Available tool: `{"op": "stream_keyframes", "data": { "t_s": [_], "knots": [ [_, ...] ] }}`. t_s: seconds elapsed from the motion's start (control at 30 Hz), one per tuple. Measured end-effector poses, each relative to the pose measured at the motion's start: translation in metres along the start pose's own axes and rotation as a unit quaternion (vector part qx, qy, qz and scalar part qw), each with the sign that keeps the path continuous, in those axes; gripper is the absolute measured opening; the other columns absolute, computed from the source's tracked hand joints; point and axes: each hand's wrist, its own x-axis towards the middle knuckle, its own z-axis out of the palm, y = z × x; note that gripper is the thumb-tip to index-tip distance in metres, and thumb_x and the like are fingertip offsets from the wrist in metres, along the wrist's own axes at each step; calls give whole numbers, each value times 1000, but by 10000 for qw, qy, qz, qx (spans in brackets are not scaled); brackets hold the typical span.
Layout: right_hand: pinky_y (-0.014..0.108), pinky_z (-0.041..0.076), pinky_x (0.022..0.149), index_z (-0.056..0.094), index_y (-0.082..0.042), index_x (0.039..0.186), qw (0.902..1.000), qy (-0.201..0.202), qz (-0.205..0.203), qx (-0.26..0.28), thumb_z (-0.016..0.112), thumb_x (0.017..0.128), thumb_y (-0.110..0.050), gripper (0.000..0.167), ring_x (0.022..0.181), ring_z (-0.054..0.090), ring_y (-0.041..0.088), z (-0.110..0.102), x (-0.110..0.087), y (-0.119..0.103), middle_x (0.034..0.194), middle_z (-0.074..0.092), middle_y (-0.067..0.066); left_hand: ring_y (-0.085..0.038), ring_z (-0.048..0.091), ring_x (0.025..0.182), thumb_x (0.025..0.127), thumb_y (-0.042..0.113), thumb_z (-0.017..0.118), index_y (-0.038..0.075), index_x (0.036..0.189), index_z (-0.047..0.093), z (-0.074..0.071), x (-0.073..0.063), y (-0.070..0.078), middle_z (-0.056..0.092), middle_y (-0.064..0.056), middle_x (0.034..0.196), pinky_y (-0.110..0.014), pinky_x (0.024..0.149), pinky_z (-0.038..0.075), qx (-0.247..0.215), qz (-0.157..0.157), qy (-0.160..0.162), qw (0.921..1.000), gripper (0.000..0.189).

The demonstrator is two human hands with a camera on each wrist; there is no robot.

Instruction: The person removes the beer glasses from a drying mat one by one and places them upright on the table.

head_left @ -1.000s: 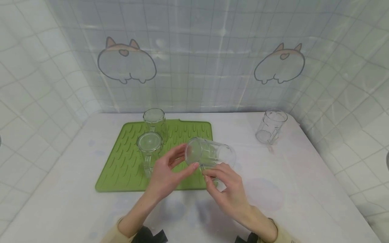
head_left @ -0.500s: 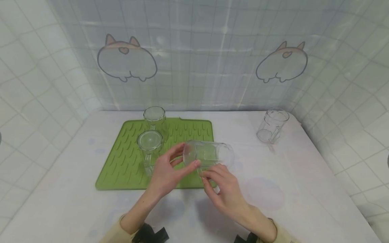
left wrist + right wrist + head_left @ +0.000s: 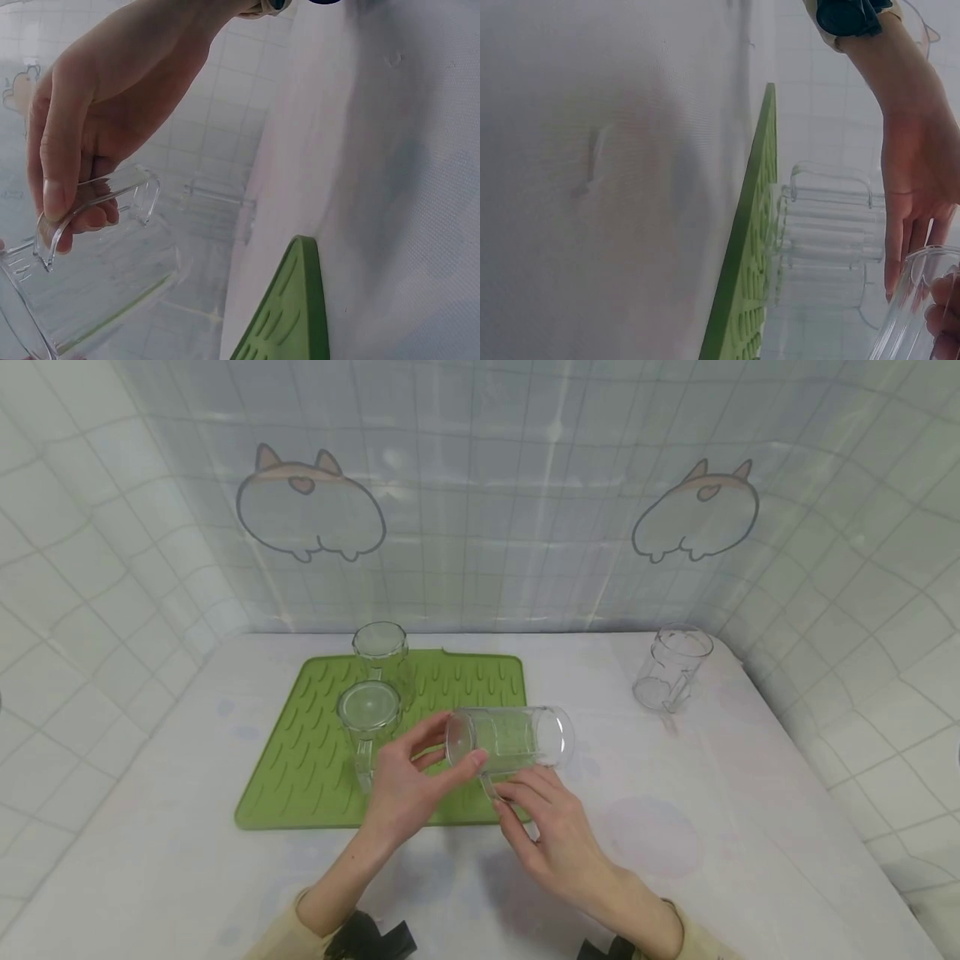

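Since a second ago: held mug [image 3: 510, 739] swung from a slant to nearly level and edged left, both hands along with it. Lies sideways in the air over the right edge of the mat [image 3: 296, 781], apart from the front mug [image 3: 369, 708]. Step, as I judge it: turning the mug two-handed. Next move would call for a sure hold on the handle [image 3: 136, 177] and clearance from its neighbour. Right hand [image 3: 558, 831]: thumb and fingers pinched on that handle, reaching in from near right. Left hand [image 3: 405, 785]: fingers fairly straight at the mug's left end, thumb against its near side, not wrapped round.
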Motion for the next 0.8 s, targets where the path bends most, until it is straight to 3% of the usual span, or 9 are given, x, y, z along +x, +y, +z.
{"op": "stream_keyframes", "data": {
  "t_s": [0.8],
  "knots": [
    [19,53,87,71,-5,104,9966,596,473,307,70,81,1,24,91,63,19,-11,7,1,96,70,4,-26,65,117,81,19,84,4,137,57,-9,6,2,66,-13,129,-34,94,59,-366,-28,420,9984,65]
  ]
}}
